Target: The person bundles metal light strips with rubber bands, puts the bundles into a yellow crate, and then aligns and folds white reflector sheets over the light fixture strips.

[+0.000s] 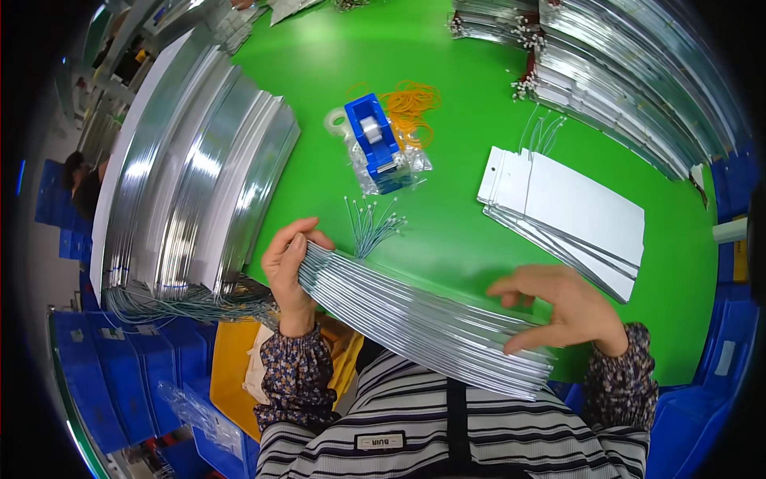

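A fanned bundle of thin silver metal panels (415, 319) lies slantwise in front of my body, at the near edge of the green table. My left hand (291, 267) is closed around its left end, thumb on top. From that end, thin wires (371, 229) with small white tips spread onto the table. Over the right end of the bundle is my right hand (562, 307), fingers and thumb apart. Its thumb tip reaches the panel edges; whether it touches them I cannot tell.
White-faced panels (566, 203) lie to the right. A blue tape dispenser (373, 136) stands ahead beside orange rubber bands (411, 108). Tall panel stacks rise at left (199, 168) and far right (622, 88). Blue bins (120, 367) and a yellow bin (231, 375) sit below left.
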{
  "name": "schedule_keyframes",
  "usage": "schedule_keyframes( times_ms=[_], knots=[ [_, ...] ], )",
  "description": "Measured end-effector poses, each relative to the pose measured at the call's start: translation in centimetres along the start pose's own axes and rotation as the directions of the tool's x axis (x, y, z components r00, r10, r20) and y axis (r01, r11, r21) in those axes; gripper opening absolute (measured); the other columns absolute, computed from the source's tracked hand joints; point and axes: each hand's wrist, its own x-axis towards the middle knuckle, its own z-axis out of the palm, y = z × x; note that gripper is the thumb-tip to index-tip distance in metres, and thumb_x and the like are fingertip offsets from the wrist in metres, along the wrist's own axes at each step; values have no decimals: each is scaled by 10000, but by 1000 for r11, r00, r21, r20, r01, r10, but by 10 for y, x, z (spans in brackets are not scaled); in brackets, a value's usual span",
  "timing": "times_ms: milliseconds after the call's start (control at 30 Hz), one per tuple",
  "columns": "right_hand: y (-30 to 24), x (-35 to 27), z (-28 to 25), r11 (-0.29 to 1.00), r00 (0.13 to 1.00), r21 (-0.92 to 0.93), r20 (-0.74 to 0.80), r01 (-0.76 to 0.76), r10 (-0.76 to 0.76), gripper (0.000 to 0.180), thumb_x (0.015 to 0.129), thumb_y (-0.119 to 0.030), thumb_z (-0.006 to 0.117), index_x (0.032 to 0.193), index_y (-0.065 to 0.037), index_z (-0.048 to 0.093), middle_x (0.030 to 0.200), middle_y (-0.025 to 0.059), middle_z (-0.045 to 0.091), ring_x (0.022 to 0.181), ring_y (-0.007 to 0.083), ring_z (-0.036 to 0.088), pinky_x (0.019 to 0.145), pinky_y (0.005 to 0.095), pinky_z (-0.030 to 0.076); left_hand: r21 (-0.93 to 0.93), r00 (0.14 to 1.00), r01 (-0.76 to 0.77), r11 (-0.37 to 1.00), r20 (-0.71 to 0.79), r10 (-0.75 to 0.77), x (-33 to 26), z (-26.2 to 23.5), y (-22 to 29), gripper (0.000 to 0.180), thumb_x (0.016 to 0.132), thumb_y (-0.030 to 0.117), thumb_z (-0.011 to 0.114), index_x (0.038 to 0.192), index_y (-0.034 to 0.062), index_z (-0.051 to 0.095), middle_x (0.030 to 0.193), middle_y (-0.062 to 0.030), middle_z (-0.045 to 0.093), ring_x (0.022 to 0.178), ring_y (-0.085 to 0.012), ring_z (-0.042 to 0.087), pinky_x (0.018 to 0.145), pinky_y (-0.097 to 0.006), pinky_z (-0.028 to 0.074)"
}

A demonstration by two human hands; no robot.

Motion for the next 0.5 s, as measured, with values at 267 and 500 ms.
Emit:
schedule_keyframes(
  times_ms=[267, 500],
  knots=[
    [2, 14, 2, 987, 995, -132, 46, 92, -86, 606, 664, -476, 749, 1049, -36, 590, 870, 103, 624, 817, 262, 598, 681, 344, 458, -14, 1000, -2, 1000, 23, 2, -1, 1, 0, 246, 885, 112, 513, 1013, -74, 611, 745, -153, 628, 614, -138, 562, 583, -241, 435],
    [12, 15, 6, 995, 996, -51, 35, 88, -86, 589, 677, -486, 744, 1028, -35, 601, 854, 101, 635, 804, 236, 617, 668, 329, 465, -22, 999, -14, 1000, 41, 15, 0, 1, 0, 254, 887, 121, 512, 1013, -77, 609, 752, -158, 627, 618, -141, 563, 586, -242, 437]
  ],
)
